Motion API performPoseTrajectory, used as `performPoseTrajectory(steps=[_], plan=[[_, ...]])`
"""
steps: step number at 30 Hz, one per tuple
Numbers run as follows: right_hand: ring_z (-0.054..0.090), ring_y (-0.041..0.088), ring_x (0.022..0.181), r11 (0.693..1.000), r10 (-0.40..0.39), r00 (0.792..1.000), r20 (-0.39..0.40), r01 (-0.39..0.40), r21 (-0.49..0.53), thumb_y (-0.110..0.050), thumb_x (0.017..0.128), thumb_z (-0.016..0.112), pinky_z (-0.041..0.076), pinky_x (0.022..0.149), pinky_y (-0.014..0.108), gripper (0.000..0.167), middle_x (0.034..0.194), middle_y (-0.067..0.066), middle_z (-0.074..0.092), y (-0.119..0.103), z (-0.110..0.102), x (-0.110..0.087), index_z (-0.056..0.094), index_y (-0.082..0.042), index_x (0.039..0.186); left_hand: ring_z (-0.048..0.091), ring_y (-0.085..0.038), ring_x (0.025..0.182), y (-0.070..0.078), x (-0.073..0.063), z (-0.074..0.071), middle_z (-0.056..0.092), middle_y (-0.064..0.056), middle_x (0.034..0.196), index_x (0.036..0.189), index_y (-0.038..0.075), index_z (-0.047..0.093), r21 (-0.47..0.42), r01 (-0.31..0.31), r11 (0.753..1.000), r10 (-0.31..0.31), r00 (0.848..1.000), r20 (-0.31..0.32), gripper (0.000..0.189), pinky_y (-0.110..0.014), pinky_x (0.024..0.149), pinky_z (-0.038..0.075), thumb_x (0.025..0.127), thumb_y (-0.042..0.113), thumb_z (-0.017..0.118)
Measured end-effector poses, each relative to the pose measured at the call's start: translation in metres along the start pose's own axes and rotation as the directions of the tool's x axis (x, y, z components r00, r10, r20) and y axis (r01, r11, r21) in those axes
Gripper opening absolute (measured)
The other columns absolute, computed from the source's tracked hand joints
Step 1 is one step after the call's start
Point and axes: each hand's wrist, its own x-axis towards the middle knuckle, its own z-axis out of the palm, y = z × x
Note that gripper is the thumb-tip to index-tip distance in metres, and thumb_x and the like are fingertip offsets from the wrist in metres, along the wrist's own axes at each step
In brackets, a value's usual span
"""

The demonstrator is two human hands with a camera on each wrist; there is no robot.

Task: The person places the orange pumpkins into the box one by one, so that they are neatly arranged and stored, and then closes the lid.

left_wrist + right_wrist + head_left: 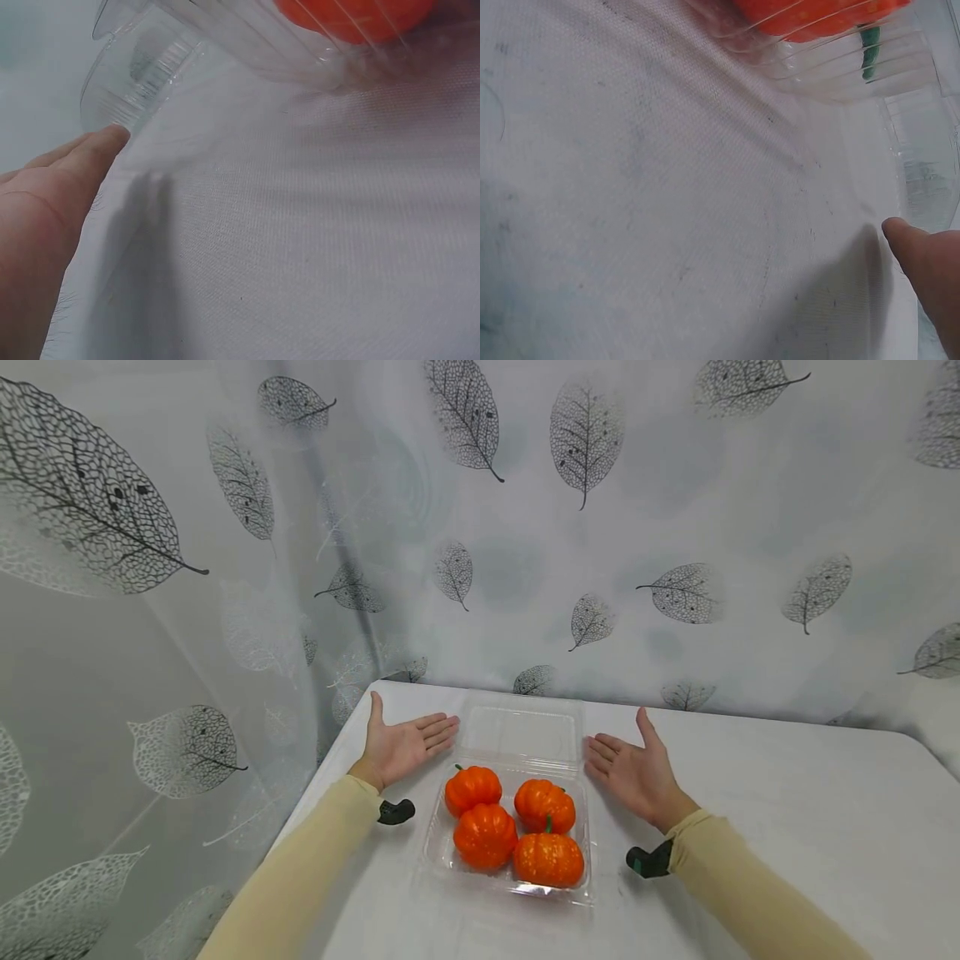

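Observation:
A clear plastic clamshell box [433, 852] lies on the table with its lid [521, 731] folded back, away from me. Several small orange pumpkins sit in its base, one at the front right [548, 860] speckled with yellow and bearing a green stem. My left hand [401, 748] is left of the lid, palm up, fingers straight, holding nothing. On the lid's other side my right hand [636, 774] lies the same way, its fingertips near the lid's right edge. In the left wrist view the fingertips [112, 136] appear close to the lid; contact cannot be judged.
A white cloth covers the table [787, 810]. Behind it and along the left hangs a pale curtain [517, 552] printed with grey leaves. Black wrist-worn devices [396, 812] protrude beneath both sleeves.

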Motion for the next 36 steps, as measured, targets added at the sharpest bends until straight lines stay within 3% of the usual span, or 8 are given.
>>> performPoseTrajectory(steps=[9, 16, 20, 23, 28, 32, 36], plan=[[-0.006, 0.025, 0.154, 0.996, -0.02, 1.0, 0.006, 0.02, -0.088, -0.079, 0.093, 0.034, 0.004, 0.123, 0.041, 0.11, 0.169, 0.008, -0.008, 0.003, 0.006, 0.0, -0.017, -0.006, 0.158, 0.009, -0.032, 0.154, 0.001, 0.001, 0.0, 0.006, -0.019, 0.167, 0.159, -0.002, -0.002, 0.051, 0.009, 0.999, -0.008, 1.0, -0.004, 0.138, -0.044, 0.123, 0.014, 0.073, 0.095, 0.044], [0.004, 0.028, 0.155, 0.978, -0.139, 0.99, 0.02, 0.14, -0.154, -0.074, 0.097, 0.032, 0.011, 0.122, 0.043, 0.1, 0.17, 0.008, 0.0, 0.0, 0.015, -0.004, -0.005, -0.007, 0.162, 0.012, -0.031, 0.154, 0.01, 0.001, 0.015, 0.009, -0.017, 0.167, 0.16, 0.0, -0.001, 0.126, 0.002, 0.992, -0.007, 0.999, 0.039, 0.135, -0.043, 0.123, 0.013, 0.075, 0.094, 0.044], [0.011, 0.028, 0.154, 0.966, -0.211, 0.977, 0.029, 0.213, -0.146, -0.07, 0.1, 0.033, 0.015, 0.122, 0.042, 0.093, 0.169, 0.008, 0.007, -0.004, 0.022, -0.009, 0.002, -0.008, 0.162, 0.018, -0.029, 0.153, 0.012, -0.001, 0.03, 0.016, -0.016, 0.166, 0.161, 0.001, 0.006, 0.258, -0.046, 0.965, 0.036, 0.998, 0.044, 0.127, -0.043, 0.123, 0.014, 0.079, 0.093, 0.038], [0.016, 0.03, 0.153, 0.957, -0.257, 0.966, 0.022, 0.257, -0.135, -0.066, 0.101, 0.034, 0.018, 0.121, 0.042, 0.088, 0.168, 0.009, 0.012, -0.007, 0.026, -0.015, 0.01, -0.008, 0.162, 0.025, -0.028, 0.151, 0.011, -0.005, 0.045, 0.025, -0.015, 0.164, 0.16, 0.001, 0.016, 0.43, -0.113, 0.896, 0.108, 0.994, 0.035, 0.116, -0.043, 0.122, 0.018, 0.086, 0.089, 0.028], [0.028, 0.029, 0.148, 0.934, -0.325, 0.945, -0.025, 0.317, -0.162, -0.059, 0.104, 0.036, 0.026, 0.119, 0.041, 0.075, 0.163, 0.009, 0.031, -0.009, 0.035, -0.025, 0.029, -0.007, 0.157, 0.039, -0.029, 0.144, 0.008, -0.017, 0.069, 0.04, -0.018, 0.156, 0.156, 0.0, 0.033, 0.689, -0.195, 0.698, 0.253, 0.967, 0.017, 0.1, -0.044, 0.118, 0.029, 0.096, 0.079, 0.014], [0.044, 0.026, 0.137, 0.891, -0.382, 0.922, -0.066, 0.348, -0.292, -0.051, 0.107, 0.037, 0.037, 0.114, 0.035, 0.06, 0.141, 0.004, 0.057, -0.01, 0.043, -0.035, 0.053, -0.006, 0.143, 0.052, -0.03, 0.134, 0.006, -0.029, 0.082, 0.055, -0.019, 0.144, 0.147, -0.003, 0.048, 0.824, -0.182, 0.537, 0.336, 0.942, -0.011, 0.095, -0.042, 0.111, 0.04, 0.1, 0.073, 0.018], [0.057, 0.023, 0.12, 0.808, -0.444, 0.891, -0.092, 0.354, -0.471, -0.038, 0.109, 0.044, 0.046, 0.104, 0.03, 0.04, 0.115, 0.0, 0.068, -0.007, 0.053, -0.047, 0.066, -0.007, 0.117, 0.06, -0.031, 0.124, 0.004, -0.042, 0.092, 0.064, -0.018, 0.132, 0.134, -0.003, 0.061, 0.911, -0.112, 0.397, 0.362, 0.931, -0.043, 0.085, -0.04, 0.105, 0.047, 0.102, 0.068, 0.028]])
